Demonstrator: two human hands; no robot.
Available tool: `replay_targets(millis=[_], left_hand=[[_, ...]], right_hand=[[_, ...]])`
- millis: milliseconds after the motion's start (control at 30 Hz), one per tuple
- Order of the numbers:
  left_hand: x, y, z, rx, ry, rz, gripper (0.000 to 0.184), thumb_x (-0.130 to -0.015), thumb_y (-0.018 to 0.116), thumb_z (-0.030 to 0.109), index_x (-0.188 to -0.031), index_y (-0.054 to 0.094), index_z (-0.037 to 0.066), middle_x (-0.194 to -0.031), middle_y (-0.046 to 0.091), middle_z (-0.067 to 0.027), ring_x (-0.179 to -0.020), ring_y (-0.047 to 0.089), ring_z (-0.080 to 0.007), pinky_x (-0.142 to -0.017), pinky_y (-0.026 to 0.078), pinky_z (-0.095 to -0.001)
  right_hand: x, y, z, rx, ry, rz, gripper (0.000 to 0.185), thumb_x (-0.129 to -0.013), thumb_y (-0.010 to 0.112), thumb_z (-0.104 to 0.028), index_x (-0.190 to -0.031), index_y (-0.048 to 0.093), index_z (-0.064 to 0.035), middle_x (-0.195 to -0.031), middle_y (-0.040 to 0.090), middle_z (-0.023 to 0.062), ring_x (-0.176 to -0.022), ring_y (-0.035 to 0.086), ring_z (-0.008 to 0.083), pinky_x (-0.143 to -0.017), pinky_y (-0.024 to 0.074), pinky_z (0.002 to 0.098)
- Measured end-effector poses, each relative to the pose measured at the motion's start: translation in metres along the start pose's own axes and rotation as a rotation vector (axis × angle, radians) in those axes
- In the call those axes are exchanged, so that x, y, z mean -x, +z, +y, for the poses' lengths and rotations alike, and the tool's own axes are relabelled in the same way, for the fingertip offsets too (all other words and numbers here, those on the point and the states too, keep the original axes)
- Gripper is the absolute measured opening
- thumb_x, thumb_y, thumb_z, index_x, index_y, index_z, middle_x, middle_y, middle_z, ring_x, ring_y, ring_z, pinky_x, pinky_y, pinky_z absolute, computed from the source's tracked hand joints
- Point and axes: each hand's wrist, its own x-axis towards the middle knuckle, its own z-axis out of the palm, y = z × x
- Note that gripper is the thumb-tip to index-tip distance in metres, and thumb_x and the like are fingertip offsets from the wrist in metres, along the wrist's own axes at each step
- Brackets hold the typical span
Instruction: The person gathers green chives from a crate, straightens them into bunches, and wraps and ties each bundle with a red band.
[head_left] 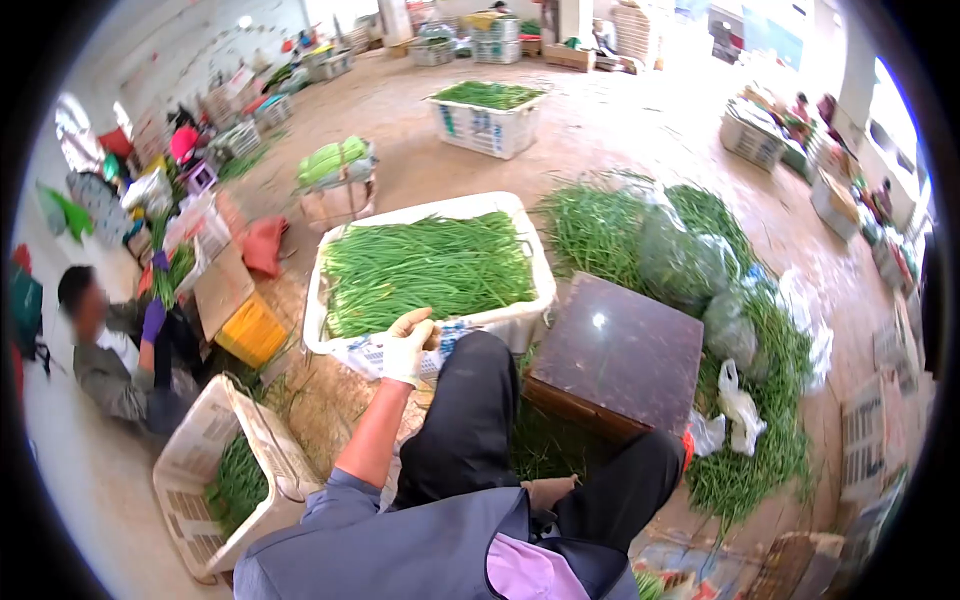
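Note:
My left hand [406, 348], in a whitish glove, is at the near rim of a white plastic crate [315, 318] in front of my knees. Its fingers are partly bent and apart, with nothing visible between them. Long green stalks, like garlic shoots or chives [430, 265], fill this crate in a mostly lengthwise layer. My right hand does not show. Just right of my knee is a low box with a dark, smooth top [615, 345].
Loose greens [590, 225] and clear plastic bags [685, 260] lie to the right. A tipped white crate [185, 455] holds greens at lower left. A co-worker [110, 345] in purple gloves sits at left beside a yellow bundle [252, 330]. Another full crate [485, 125] stands ahead.

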Motion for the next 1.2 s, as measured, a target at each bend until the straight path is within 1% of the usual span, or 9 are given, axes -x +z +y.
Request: replay_targets(millis=[133, 300, 400, 533, 667, 800, 967, 1133, 1200], left_hand=[[-0.043, -0.097, -0.02, -0.328, 0.105, 0.174, 0.028, -0.085, 0.066, 0.006, -0.112, 0.066, 0.0, -0.081, 0.07, -0.0071, -0.065, 0.063, -0.0108, -0.061, 0.052, -0.0258], [-0.109, -0.2, -0.021, -0.999, 0.336, 0.33, 0.028, -0.08, 0.068, 0.011, -0.107, 0.069, 0.006, -0.081, 0.072, -0.0079, -0.069, 0.067, -0.0161, -0.066, 0.054, -0.0283], [-0.134, -0.215, 0.009, -1.214, 0.195, 0.122, 0.056, -0.071, 0.076, 0.021, -0.123, 0.06, 0.005, -0.105, 0.069, -0.0161, -0.097, 0.067, -0.0259, -0.088, 0.053, -0.0378], [-0.164, -0.214, 0.008, -1.786, 0.069, -0.306, 0.115, -0.055, 0.087, 0.042, -0.146, 0.03, 0.0, -0.144, 0.04, -0.0227, -0.137, 0.034, -0.0388, -0.111, 0.036, -0.0425], [-0.198, -0.202, 0.024, -1.84, -0.128, -0.392, 0.116, -0.057, 0.087, 0.049, -0.148, 0.031, 0.002, -0.145, 0.041, -0.0231, -0.138, 0.036, -0.0377, -0.11, 0.037, -0.0423], [-0.27, -0.208, 0.041, -1.534, 0.029, -0.239, 0.082, -0.073, 0.079, 0.035, -0.143, 0.044, 0.009, -0.134, 0.056, -0.0155, -0.125, 0.053, -0.0278, -0.106, 0.042, -0.0417], [-0.346, -0.218, 0.038, -2.201, 0.127, -0.172, 0.101, -0.065, 0.083, 0.035, -0.149, 0.032, 0.01, -0.147, 0.042, -0.017, -0.138, 0.038, -0.0319, -0.112, 0.032, -0.0514], [-0.382, -0.242, 0.001, -2.349, 0.184, -0.37, 0.127, -0.056, 0.09, 0.038, -0.155, 0.017, 0.011, -0.159, 0.02, -0.0225, -0.145, 0.026, -0.0352, -0.113, 0.029, -0.0525], [-0.359, -0.206, 0.033, -2.221, -0.178, -0.456, 0.128, -0.059, 0.088, 0.04, -0.157, 0.01, 0.013, -0.16, 0.017, -0.0212, -0.142, 0.032, -0.0326, -0.115, 0.025, -0.0524]], right_hand=[[0.011, 0.107, -0.103, 0.151, -0.332, -0.278, 0.046, -0.094, 0.062, -0.031, -0.133, 0.048, -0.0102, -0.088, 0.056, 0.0024, -0.065, 0.052, 0.0116, -0.053, 0.0427, 0.0262], [0.157, 0.293, -0.174, 0.166, -0.569, -0.435, 0.047, -0.095, 0.06, -0.024, -0.136, 0.044, -0.0072, -0.09, 0.057, 0.0, -0.06, 0.048, 0.0073, -0.047, 0.038, 0.0215], [0.238, 0.385, -0.169, 0.242, -0.579, -0.643, 0.052, -0.093, 0.061, -0.017, -0.139, 0.041, -0.0061, -0.093, 0.059, 0.0043, -0.06, 0.049, 0.007, -0.047, 0.0373, 0.0192], [0.292, 0.47, -0.118, 0.425, -0.707, -0.896, 0.048, -0.091, 0.062, -0.007, -0.135, 0.043, -0.0053, -0.093, 0.061, 0.0072, -0.057, 0.055, 0.0115, -0.048, 0.0475, 0.0243], [0.343, 0.503, -0.076, 0.578, -0.625, -1.181, 0.05, -0.09, 0.061, -0.003, -0.136, 0.042, -0.0045, -0.092, 0.064, 0.0097, -0.063, 0.061, 0.0137, -0.052, 0.0517, 0.027], [0.332, 0.509, -0.032, 0.754, -0.64, -1.292, 0.05, -0.089, 0.062, -0.002, -0.135, 0.044, -0.0024, -0.091, 0.065, 0.0093, -0.066, 0.062, 0.0141, -0.057, 0.0531, 0.0269], [0.353, 0.508, -0.019, 0.784, -0.474, -1.202, 0.051, -0.089, 0.061, -0.002, -0.136, 0.042, -0.0005, -0.094, 0.064, 0.0106, -0.069, 0.063, 0.0144, -0.058, 0.0541, 0.0266], [0.333, 0.498, 0.002, 0.754, -0.344, -1.13, 0.051, -0.09, 0.061, -0.002, -0.136, 0.04, 0.0005, -0.095, 0.064, 0.0114, -0.067, 0.063, 0.0151, -0.058, 0.0544, 0.0268], [0.327, 0.495, 0.006, 0.755, -0.319, -1.103, 0.052, -0.089, 0.062, -0.002, -0.137, 0.04, 0.0008, -0.094, 0.064, 0.0116, -0.067, 0.063, 0.0155, -0.058, 0.054, 0.0263]])
